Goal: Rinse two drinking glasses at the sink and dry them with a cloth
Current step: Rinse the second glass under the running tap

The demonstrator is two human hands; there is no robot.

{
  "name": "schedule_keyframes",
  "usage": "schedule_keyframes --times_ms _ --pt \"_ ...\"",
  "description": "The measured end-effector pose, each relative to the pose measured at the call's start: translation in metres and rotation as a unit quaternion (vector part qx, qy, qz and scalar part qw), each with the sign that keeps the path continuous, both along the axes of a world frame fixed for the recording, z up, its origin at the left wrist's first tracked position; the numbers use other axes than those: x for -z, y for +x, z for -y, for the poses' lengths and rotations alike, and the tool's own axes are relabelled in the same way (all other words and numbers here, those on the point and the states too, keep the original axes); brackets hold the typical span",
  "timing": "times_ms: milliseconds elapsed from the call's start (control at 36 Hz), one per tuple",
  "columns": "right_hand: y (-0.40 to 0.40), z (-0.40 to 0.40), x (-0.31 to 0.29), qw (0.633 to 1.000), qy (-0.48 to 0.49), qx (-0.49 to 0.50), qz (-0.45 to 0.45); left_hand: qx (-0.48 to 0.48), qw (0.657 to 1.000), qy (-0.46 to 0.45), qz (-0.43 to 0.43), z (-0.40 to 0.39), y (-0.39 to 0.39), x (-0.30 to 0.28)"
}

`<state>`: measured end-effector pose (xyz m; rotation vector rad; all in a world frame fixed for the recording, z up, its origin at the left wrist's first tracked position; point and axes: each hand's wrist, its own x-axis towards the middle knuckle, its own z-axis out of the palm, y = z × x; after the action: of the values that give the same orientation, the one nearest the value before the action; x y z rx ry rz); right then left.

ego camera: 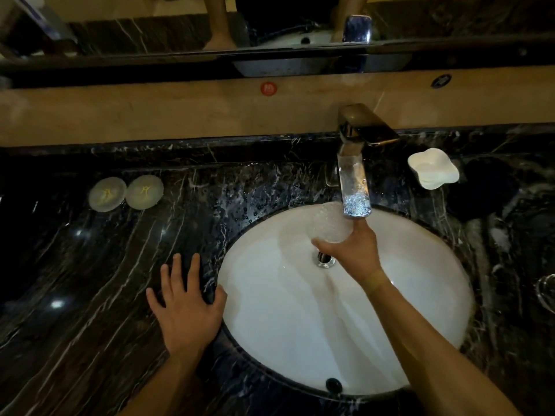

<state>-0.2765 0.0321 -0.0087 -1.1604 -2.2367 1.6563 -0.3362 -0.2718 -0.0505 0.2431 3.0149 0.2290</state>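
My right hand (354, 250) grips a clear drinking glass (330, 225) and holds it over the white sink basin (270, 310), just under the tap spout (354, 187). Water runs from the spout into the glass and bubbles there. My left hand (186, 301) rests flat on the black marble counter (90, 280) at the basin's left rim, fingers spread, holding nothing. A second clear glass (546, 292) shows partly at the right edge of the counter. No cloth is in view.
Two round white paper lids (126, 193) lie on the counter at the left. A white soap dish (434, 168) stands right of the tap. The basin's drain (326, 259) is beneath my right hand. A mirror and ledge run along the back wall.
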Motion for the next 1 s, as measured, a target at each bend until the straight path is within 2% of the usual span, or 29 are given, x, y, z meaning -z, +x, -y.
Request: schedule_keyframes --times_ms 56,111,222,306,389,472,583,667,778,889,944,1000 --pt "-0.002 0.005 -0.001 0.996 0.079 0.028 0.004 -0.002 1.000 0.000 0.001 0.000 0.000 0.000" --pt "-0.002 0.005 -0.002 0.992 0.115 0.055 -0.004 -0.003 1.000 0.000 0.002 0.000 0.000 0.000" --pt "0.001 -0.004 -0.011 0.984 0.167 0.054 0.014 0.000 1.000 -0.001 0.003 0.000 -0.001 0.001" --pt "0.008 -0.017 -0.016 0.985 0.161 0.025 0.053 -0.003 1.000 0.003 0.004 -0.001 -0.001 -0.001" --pt "0.016 -0.035 -0.018 0.993 0.085 -0.010 0.082 -0.003 1.000 0.008 -0.003 -0.002 0.000 -0.002" --pt "0.024 -0.052 -0.016 0.994 -0.079 -0.046 0.054 -0.002 1.000 0.006 -0.003 -0.001 0.000 -0.002" --pt "0.028 -0.057 -0.013 0.965 -0.235 -0.117 0.005 -0.002 1.000 0.001 0.002 -0.001 -0.001 -0.002" --pt "0.025 -0.051 -0.009 0.948 -0.282 -0.142 -0.031 -0.003 1.000 0.003 0.004 -0.002 -0.001 -0.003" --pt "0.015 -0.038 -0.004 0.971 -0.209 -0.105 -0.048 -0.002 1.000 0.004 0.005 -0.001 0.000 -0.002" --pt "0.005 -0.017 -0.010 0.999 -0.011 -0.028 -0.017 -0.004 1.000 0.004 0.006 -0.001 -0.001 -0.002" --pt "0.004 -0.009 -0.014 0.995 0.100 -0.016 0.003 -0.004 1.000 0.003 0.007 -0.001 0.000 -0.002" --pt "0.006 -0.007 -0.015 0.986 0.166 -0.009 0.005 -0.003 1.000 0.005 0.006 -0.001 0.000 -0.002"
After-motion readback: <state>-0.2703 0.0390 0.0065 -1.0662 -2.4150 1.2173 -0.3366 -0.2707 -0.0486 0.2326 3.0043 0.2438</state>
